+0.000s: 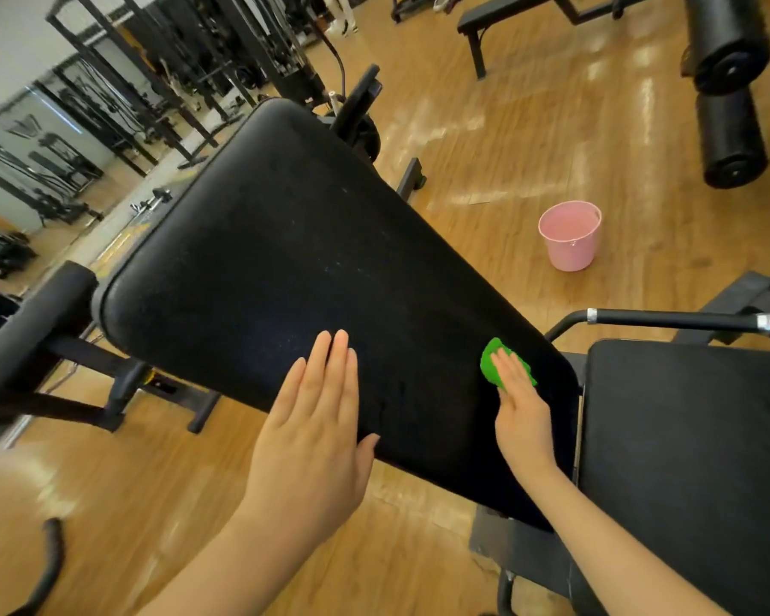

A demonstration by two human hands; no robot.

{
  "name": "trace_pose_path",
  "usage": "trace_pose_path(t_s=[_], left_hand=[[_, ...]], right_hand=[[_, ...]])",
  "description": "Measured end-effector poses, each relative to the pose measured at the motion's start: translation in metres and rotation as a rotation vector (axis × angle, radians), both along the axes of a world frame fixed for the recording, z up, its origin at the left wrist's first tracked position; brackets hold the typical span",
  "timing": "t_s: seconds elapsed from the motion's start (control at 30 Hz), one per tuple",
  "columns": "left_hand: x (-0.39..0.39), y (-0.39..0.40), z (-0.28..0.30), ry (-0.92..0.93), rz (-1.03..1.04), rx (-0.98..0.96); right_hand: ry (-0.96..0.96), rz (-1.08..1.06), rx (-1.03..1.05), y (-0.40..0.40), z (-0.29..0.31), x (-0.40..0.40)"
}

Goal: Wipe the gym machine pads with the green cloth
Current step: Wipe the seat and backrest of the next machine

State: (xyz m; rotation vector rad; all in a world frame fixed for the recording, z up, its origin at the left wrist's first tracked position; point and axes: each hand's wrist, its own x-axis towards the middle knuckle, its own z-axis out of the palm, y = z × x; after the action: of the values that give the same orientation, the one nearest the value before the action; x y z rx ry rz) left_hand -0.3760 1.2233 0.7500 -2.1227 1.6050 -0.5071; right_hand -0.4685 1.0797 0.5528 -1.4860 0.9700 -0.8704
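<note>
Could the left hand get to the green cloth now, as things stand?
Probably yes. The left hand lies flat on the big pad, and only bare pad separates it from the green cloth. But the right hand presses on the cloth and covers most of it.

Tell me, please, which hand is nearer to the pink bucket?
Right. The right hand presses the cloth on the pad, on the side toward the bucket; the left hand lies flat farther left.

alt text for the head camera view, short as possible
A person's right hand presses a green cloth flat against a large black gym machine pad, while the left hand rests open on it. A pink bucket stands on the wooden floor beyond.
</note>
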Motion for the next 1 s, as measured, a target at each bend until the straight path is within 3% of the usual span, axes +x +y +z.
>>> trace_pose_path(t_s=[0.1,0.2,0.27,0.37,0.67,0.77,0.83,1.0], left_hand=[[0.002,0.002,0.019,-0.030,-0.030,0.010],[0.012,0.001,0.048,-0.092,-0.048,0.017],[0.024,0.000,0.067,-0.128,-0.077,0.052],[0.040,0.002,0.088,-0.161,-0.184,0.170],[0.089,-0.016,0.146,-0.220,-0.594,0.475],[0.100,-0.027,0.158,-0.192,-0.669,0.540],[0.102,-0.030,0.159,-0.173,-0.691,0.551],[0.101,-0.030,0.157,-0.119,-0.728,0.517]], right_hand=[[-0.115,-0.120,0.205,-0.008,0.043,0.002],[-0.279,-0.017,0.002,-0.005,0.110,0.014],[-0.269,0.145,-0.202,0.002,0.137,0.030],[-0.133,0.204,-0.367,0.006,0.138,0.050],[-0.134,0.147,-0.409,0.056,0.057,0.018],[-0.273,0.065,-0.317,0.051,0.084,0.016],[-0.324,0.036,-0.396,0.049,0.116,0.025],[-0.225,0.105,-0.559,0.056,0.146,0.059]])
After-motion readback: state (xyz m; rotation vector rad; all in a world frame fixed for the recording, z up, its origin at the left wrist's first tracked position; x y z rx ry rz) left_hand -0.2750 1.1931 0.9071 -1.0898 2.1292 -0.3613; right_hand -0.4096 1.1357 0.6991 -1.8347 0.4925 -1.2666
